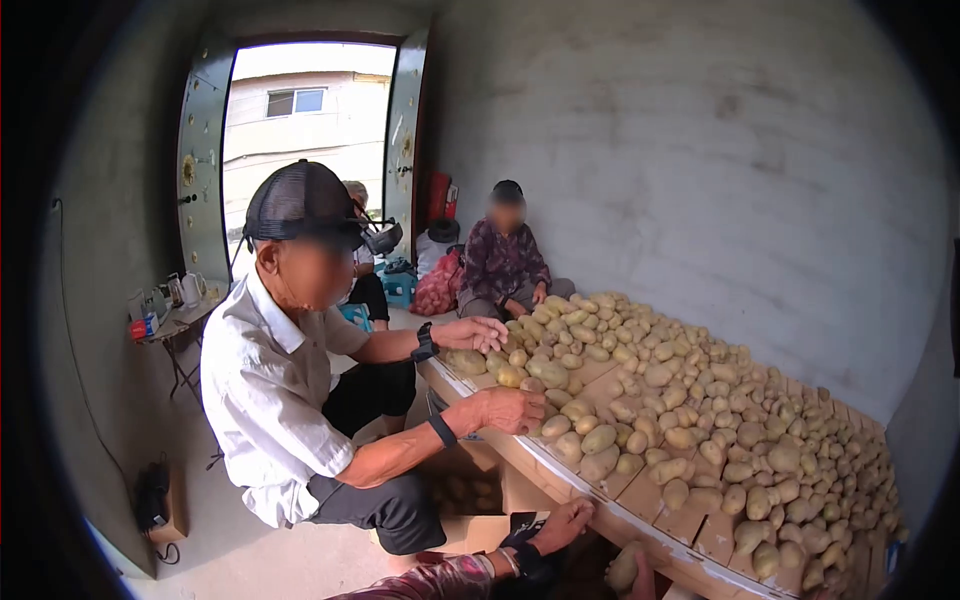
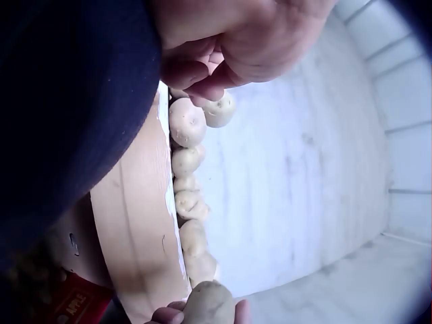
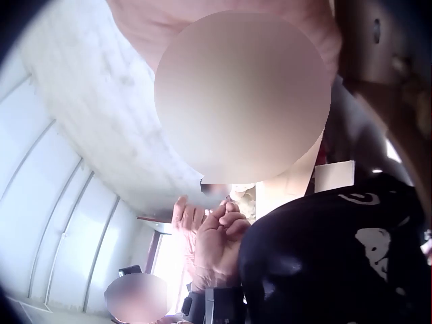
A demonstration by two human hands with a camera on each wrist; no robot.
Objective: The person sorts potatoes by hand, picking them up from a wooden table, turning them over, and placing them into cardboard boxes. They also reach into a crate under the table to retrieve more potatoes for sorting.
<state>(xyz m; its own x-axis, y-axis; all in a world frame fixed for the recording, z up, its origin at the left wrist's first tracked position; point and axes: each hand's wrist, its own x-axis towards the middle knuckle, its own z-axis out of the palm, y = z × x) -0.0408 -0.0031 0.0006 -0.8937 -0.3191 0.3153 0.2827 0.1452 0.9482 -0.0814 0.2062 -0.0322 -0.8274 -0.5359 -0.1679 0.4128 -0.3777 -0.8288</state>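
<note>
My right hand grips a potato low beside the table's front edge. In the left wrist view the same potato shows between its fingers. My left hand is at the edge of the table, its fingers loosely curled and nothing in them; in the left wrist view this hand overlaps potatoes lying along the edge. A blurred disc covers most of what my right hand holds in the right wrist view. Many potatoes spread over the cardboard-covered table.
Across the corner sits a person in a white shirt, both hands at the potatoes. Another person sits at the far end, with a third by the doorway. Below the table stands a cardboard box with potatoes in it. A red sack lies behind.
</note>
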